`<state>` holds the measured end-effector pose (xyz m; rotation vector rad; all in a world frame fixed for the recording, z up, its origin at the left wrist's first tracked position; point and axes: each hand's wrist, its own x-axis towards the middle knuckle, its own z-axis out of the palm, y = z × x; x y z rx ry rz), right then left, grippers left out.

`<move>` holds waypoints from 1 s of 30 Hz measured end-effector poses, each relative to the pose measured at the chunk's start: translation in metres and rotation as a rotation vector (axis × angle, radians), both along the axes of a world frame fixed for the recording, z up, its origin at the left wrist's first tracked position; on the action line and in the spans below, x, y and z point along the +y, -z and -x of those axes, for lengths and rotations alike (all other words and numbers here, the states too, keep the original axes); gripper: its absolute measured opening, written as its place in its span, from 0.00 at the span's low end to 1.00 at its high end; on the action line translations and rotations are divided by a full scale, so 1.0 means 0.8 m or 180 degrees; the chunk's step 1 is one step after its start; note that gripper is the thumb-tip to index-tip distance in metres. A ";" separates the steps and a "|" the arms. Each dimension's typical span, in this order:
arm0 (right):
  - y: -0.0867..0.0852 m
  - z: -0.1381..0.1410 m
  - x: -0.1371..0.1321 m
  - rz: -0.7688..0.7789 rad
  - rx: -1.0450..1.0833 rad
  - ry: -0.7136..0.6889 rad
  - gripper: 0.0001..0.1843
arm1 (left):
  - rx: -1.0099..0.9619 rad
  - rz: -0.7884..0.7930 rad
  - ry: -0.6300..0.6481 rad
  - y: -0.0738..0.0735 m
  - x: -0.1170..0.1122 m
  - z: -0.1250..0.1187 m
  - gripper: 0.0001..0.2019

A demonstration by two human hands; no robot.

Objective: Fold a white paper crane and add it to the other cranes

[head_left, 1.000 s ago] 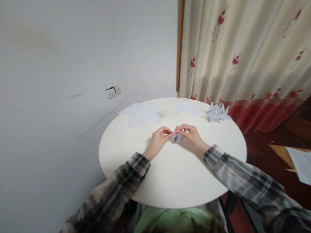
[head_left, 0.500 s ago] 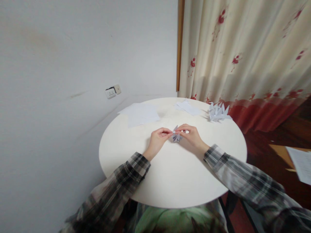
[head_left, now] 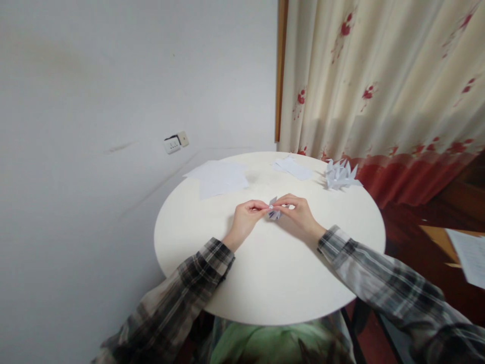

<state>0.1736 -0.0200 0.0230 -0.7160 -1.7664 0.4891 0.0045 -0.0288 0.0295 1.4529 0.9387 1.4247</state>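
Between my two hands, over the middle of the round white table, is a small piece of folded white paper with several pleat-like flaps. My left hand pinches its left upper edge between thumb and fingertips. From the other side, my right hand pinches the same edge, its fingertips close to the left ones. The flaps hang below the fingers. The gripped part of the paper is mostly hidden by my fingertips.
A cluster of folded paper cranes stands at the table's back right. Loose white sheets lie at the back left, and smaller papers at the back middle. A wall is on the left, a curtain behind to the right.
The folded paper has tilted slightly in my fingers, and its lower flaps look a bit shorter and closer together. Both hands stay nearly in place.
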 end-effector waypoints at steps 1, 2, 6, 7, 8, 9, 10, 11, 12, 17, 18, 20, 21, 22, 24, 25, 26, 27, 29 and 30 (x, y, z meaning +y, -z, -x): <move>0.000 0.000 0.000 0.0005 0.0007 0.0007 0.05 | -0.0010 -0.0048 -0.0003 0.000 0.000 0.000 0.10; 0.000 0.000 0.000 0.0014 0.0010 0.0015 0.05 | -0.0016 -0.0089 -0.0002 0.000 0.001 -0.001 0.10; 0.000 0.001 -0.001 0.0072 0.0005 0.0021 0.05 | -0.0015 -0.0180 0.0050 0.000 0.000 -0.001 0.10; 0.000 0.001 -0.001 0.0081 0.0007 0.0020 0.05 | 0.0002 -0.0192 0.0063 0.000 0.000 -0.001 0.10; -0.001 0.001 -0.001 0.0087 0.0012 0.0018 0.05 | 0.0020 -0.0203 0.0076 0.000 -0.001 -0.001 0.09; -0.001 0.001 -0.001 0.0090 0.0015 0.0013 0.05 | 0.0039 -0.0213 0.0086 -0.001 -0.002 0.000 0.09; -0.002 0.001 -0.001 0.0094 0.0015 0.0003 0.05 | 0.0055 -0.0225 0.0087 -0.002 -0.002 0.000 0.09; -0.002 0.001 -0.001 0.0101 0.0012 -0.0013 0.05 | 0.0065 -0.0236 0.0082 -0.002 -0.003 0.000 0.09; -0.003 0.001 -0.001 0.0117 0.0007 -0.0030 0.05 | 0.0063 -0.0244 0.0072 -0.003 -0.003 0.000 0.09; -0.007 0.002 -0.002 0.0312 -0.0024 -0.0033 0.07 | 0.0065 -0.0250 0.0047 -0.003 -0.004 0.001 0.10; -0.007 0.002 -0.002 0.0348 -0.0033 -0.0020 0.07 | 0.0078 -0.0258 0.0046 -0.003 -0.004 0.001 0.10; -0.009 0.002 -0.003 0.0381 -0.0063 -0.0003 0.06 | 0.0117 -0.0286 0.0045 -0.002 -0.003 0.002 0.10; -0.009 0.002 -0.003 0.0373 -0.0084 -0.0001 0.06 | 0.0141 -0.0302 0.0049 -0.001 -0.003 0.002 0.10; -0.010 0.001 -0.004 0.0349 -0.0109 -0.0002 0.06 | 0.0167 -0.0316 0.0054 -0.001 -0.003 0.002 0.10; -0.012 0.001 -0.004 0.0265 -0.0161 0.0005 0.06 | 0.0227 -0.0356 0.0065 0.000 -0.004 0.002 0.09; -0.013 0.001 -0.004 0.0210 -0.0190 0.0010 0.06 | 0.0259 -0.0386 0.0067 0.000 -0.004 0.002 0.09; -0.014 0.001 -0.005 0.0151 -0.0217 0.0015 0.06 | 0.0298 -0.0425 0.0068 0.000 -0.005 0.002 0.09; -0.015 0.001 -0.005 0.0091 -0.0241 0.0020 0.06 | 0.0340 -0.0470 0.0064 0.000 -0.006 0.003 0.08; -0.016 0.002 -0.006 -0.0023 -0.0282 0.0024 0.05 | 0.0421 -0.0550 0.0047 -0.001 -0.007 0.003 0.08; -0.017 0.002 -0.007 -0.0075 -0.0292 0.0032 0.05 | 0.0459 -0.0574 0.0037 -0.002 -0.008 0.003 0.08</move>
